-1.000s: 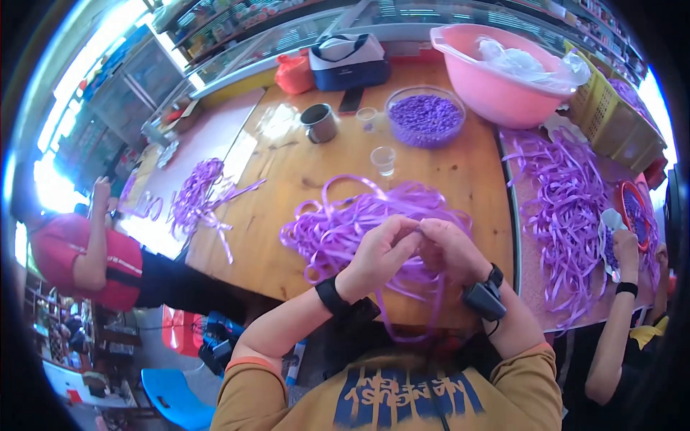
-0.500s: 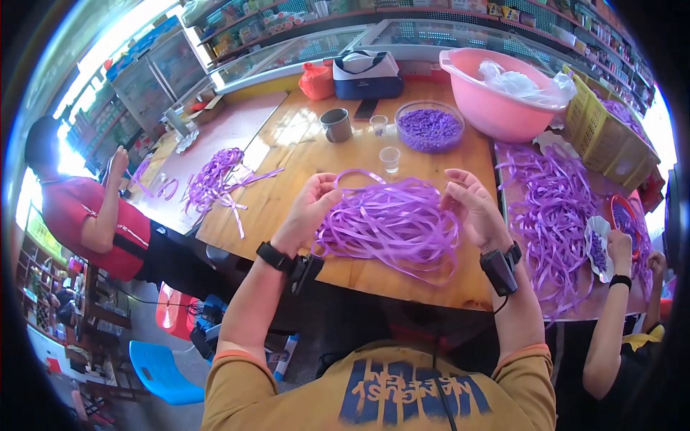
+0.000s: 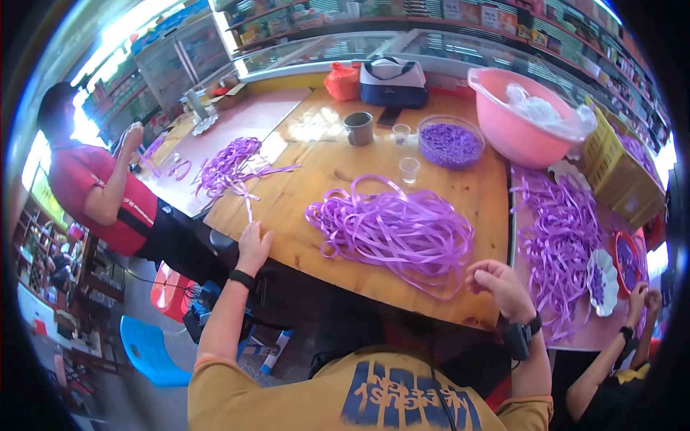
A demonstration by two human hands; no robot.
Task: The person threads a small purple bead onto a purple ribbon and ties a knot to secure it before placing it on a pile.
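Note:
A loose coil of shiny purple ribbon (image 3: 395, 230) lies on the wooden table in front of me, touched by neither hand. My left hand (image 3: 254, 248) is at the table's front left edge, its thumb apart from its fingers. Its fingertips are at the tail end of a smaller bundle of purple ribbon strips (image 3: 228, 164); whether they pinch the tail is hidden. My right hand (image 3: 503, 284) hovers beside the coil's near right end, with loosely curled fingers and nothing visible in it.
Beyond the coil are clear cups (image 3: 409, 169), a metal mug (image 3: 359, 128), a bowl of purple bits (image 3: 451, 142), a cooler bag (image 3: 393, 82) and a pink basin (image 3: 528, 122). More ribbon (image 3: 560, 244) covers the right-hand table. People work at both sides; a blue stool (image 3: 154, 352) stands lower left.
Both hands have come away from the ribbon coil. My left hand has moved left to the smaller bundle's tail, and my right hand has drawn back toward me. The view has shifted slightly.

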